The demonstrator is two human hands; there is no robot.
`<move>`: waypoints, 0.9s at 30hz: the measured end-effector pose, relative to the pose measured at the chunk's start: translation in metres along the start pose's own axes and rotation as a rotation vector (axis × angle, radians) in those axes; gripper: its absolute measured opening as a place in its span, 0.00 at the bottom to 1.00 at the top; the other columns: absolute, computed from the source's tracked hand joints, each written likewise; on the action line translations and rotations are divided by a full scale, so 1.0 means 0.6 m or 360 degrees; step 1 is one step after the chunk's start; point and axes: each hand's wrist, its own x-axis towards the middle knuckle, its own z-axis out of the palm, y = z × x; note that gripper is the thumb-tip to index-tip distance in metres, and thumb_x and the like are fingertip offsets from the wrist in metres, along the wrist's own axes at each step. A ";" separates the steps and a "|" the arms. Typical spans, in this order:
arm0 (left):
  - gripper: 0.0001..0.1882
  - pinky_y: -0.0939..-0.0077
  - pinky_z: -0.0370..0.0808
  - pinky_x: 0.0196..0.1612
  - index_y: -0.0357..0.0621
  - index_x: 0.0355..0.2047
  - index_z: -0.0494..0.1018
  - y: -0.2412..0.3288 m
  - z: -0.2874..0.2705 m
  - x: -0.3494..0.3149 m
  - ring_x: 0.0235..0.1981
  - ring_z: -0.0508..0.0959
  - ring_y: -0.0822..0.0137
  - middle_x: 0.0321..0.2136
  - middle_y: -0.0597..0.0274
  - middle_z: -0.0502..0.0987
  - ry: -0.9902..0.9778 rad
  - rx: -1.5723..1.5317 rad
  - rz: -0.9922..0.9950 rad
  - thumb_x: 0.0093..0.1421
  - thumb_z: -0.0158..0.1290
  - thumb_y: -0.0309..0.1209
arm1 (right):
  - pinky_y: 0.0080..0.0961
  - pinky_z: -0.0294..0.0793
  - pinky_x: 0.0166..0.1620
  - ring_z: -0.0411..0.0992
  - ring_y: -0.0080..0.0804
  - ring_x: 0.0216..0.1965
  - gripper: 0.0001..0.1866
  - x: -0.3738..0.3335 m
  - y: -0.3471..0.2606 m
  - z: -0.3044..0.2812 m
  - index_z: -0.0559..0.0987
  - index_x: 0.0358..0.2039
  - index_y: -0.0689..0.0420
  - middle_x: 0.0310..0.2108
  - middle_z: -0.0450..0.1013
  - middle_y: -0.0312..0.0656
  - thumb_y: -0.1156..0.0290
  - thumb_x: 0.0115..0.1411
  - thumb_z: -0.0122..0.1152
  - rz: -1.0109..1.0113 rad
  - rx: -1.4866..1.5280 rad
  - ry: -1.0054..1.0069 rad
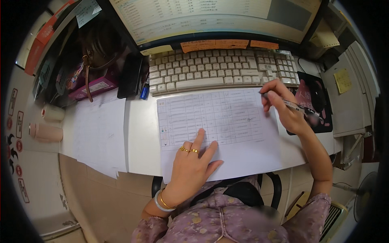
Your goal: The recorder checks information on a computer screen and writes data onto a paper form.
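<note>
A sheet of paper with a printed table [219, 160] lies on the white desk in front of the keyboard. My left hand [192, 162] rests on its lower left part, fingers spread and two of them reaching onto the rows; it holds nothing. Over the sheet's upper right corner, my right hand [281, 107] grips a pen [302, 107], its tip pointing left near the last column. A small handwritten mark shows in that column, a few rows lower. Part of the sheet is hidden under my left hand.
The beige keyboard [202, 71] stands below a monitor [227, 20]. A dark mouse pad [306, 95] with a mouse lies at right. More papers [99, 133], a blue pen [144, 90], a black phone-like slab [130, 75], a purple box [97, 84] and a pink cup [46, 132] sit at left.
</note>
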 end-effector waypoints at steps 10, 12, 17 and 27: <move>0.27 0.67 0.73 0.39 0.47 0.50 0.79 0.000 -0.001 0.000 0.35 0.72 0.58 0.60 0.44 0.70 -0.0008 0.0043 0.0009 0.50 0.69 0.41 | 0.17 0.76 0.33 0.77 0.20 0.31 0.10 0.038 0.027 0.086 0.75 0.37 0.60 0.27 0.76 0.38 0.66 0.72 0.52 0.0341 0.0117 -0.0224; 0.27 0.67 0.73 0.38 0.47 0.50 0.79 -0.001 -0.001 -0.002 0.34 0.72 0.57 0.60 0.43 0.70 -0.0005 0.0043 0.0010 0.50 0.69 0.41 | 0.17 0.76 0.32 0.77 0.20 0.30 0.11 0.040 0.032 0.082 0.75 0.36 0.60 0.26 0.76 0.37 0.66 0.70 0.54 0.0368 0.0185 -0.0227; 0.26 0.67 0.73 0.38 0.47 0.49 0.79 0.000 -0.002 -0.002 0.35 0.74 0.57 0.60 0.44 0.70 0.0011 0.0014 0.0006 0.50 0.69 0.41 | 0.17 0.76 0.30 0.77 0.20 0.28 0.11 0.039 0.032 0.085 0.74 0.33 0.60 0.25 0.76 0.37 0.65 0.69 0.56 0.0354 0.0247 -0.0210; 0.26 0.68 0.73 0.38 0.48 0.48 0.79 -0.001 0.002 0.001 0.34 0.74 0.59 0.60 0.45 0.70 0.0033 -0.0005 0.0005 0.49 0.70 0.41 | 0.17 0.68 0.22 0.71 0.16 0.20 0.16 0.046 0.028 0.096 0.68 0.25 0.56 0.18 0.74 0.35 0.68 0.62 0.67 0.0384 0.0159 -0.0102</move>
